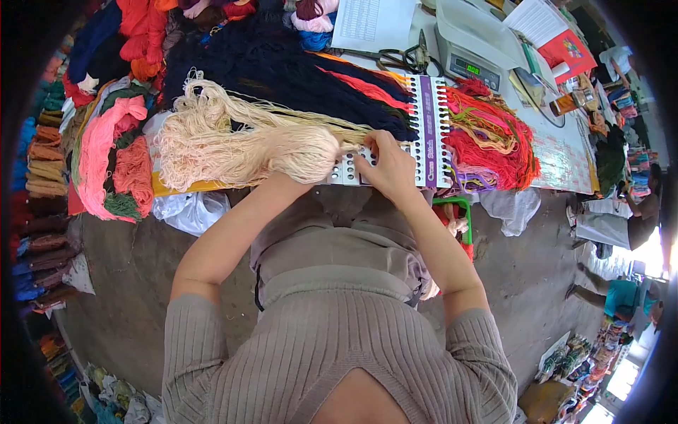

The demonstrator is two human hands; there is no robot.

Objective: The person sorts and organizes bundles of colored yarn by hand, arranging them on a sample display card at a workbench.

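A thick hank of cream embroidery thread [233, 145] lies across the front of the table. Its right end drapes over my left hand [342, 148], which is closed on the strands and mostly covered by them. My right hand [390, 166] is beside it, thumb and fingers bent together in a pinch at the thread ends. Under both hands lies a white card with rows of punched holes [346, 172]. To its right is a purple and white "Cross Stitch" card [428, 134], with dark navy, red, orange and olive strands running up to its left holes.
Red, orange and purple threads [491, 141] spread from the card's right side. Behind are scissors [406, 58], a digital scale [474, 69] and a printed sheet [373, 25]. Pink hanks [106, 152] hang at the left table edge. A green crate [462, 205] stands below; other people are at right.
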